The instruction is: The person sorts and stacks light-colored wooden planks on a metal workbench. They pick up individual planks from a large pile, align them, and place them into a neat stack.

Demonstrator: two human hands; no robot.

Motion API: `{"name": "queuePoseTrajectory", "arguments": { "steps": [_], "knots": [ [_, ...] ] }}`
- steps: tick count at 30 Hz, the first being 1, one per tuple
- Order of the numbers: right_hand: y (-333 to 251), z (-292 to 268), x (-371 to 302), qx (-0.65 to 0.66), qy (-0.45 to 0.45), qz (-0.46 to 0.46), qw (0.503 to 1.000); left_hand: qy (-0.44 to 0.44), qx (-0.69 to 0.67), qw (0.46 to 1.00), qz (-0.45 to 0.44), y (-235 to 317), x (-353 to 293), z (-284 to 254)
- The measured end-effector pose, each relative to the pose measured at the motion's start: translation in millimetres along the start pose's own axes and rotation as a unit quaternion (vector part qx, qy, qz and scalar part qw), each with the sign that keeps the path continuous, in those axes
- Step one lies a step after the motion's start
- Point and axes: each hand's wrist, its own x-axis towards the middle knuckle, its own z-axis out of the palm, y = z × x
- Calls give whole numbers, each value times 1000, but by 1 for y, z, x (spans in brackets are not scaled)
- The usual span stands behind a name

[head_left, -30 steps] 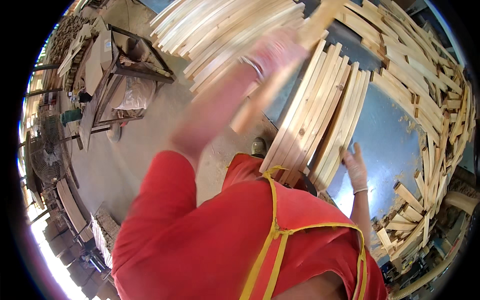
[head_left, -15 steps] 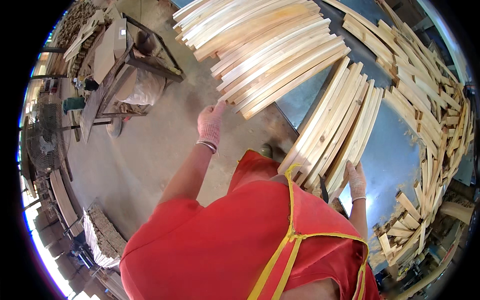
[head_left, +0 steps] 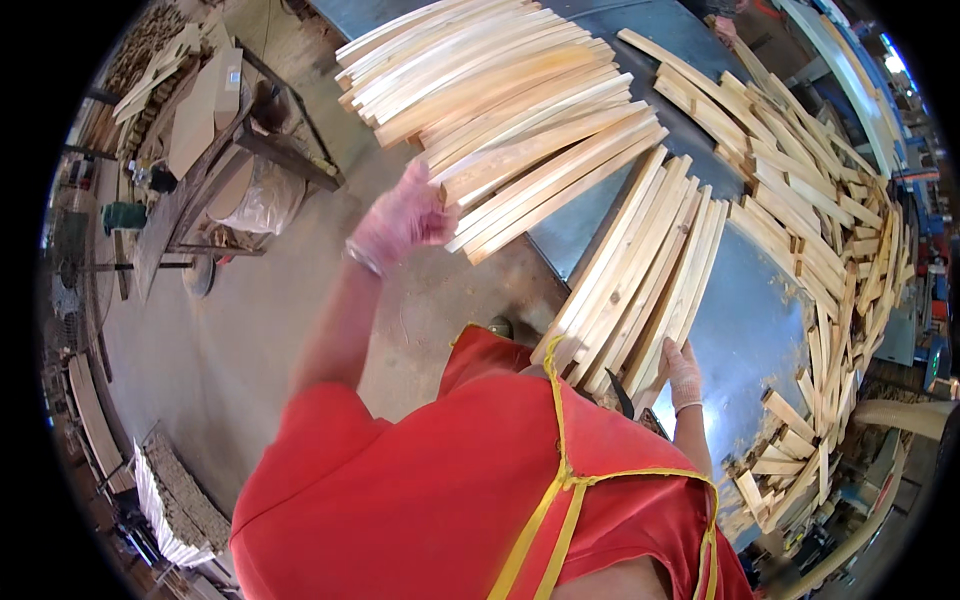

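My left hand [head_left: 405, 215], in a pale work glove, grips the near left end of a wooden strip [head_left: 540, 150]. This strip lies askew, partly lifted over the large row of wooden strips [head_left: 480, 85] on the blue-grey table. My right hand [head_left: 684, 375], also gloved, is closed at the near end of the outermost strip in a smaller group of wooden strips [head_left: 640, 270]. That group leans over the table's front edge close to my body, its strips side by side with narrow gaps. My right thumb is hidden.
A long heap of loose wood pieces [head_left: 840, 260] runs along the right of the metal table [head_left: 750, 290]. Another person's gloved hand [head_left: 725, 28] shows at the far edge. At left stands a work stand with cardboard [head_left: 205, 125] and a plastic bag [head_left: 265, 195].
My left hand has closed on a strip's end and raised it askew from the row. My right hand stays at the smaller group. The whole view has shifted slightly.
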Motion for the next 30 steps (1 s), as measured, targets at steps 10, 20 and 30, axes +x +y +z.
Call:
{"name": "queuePoseTrajectory", "arguments": {
  "steps": [10, 20, 30],
  "knots": [
    [-17, 9, -13, 23, 16, 12, 1000, 99, 568, 816, 37, 93, 76, 72],
    [-32, 23, -22, 3, 7, 42, 999, 435, 447, 747, 231, 29, 40, -86],
    [-25, 4, 6, -209, 6, 16, 978, 151, -66, 985, 55, -66, 94, -69]
  ]
}}
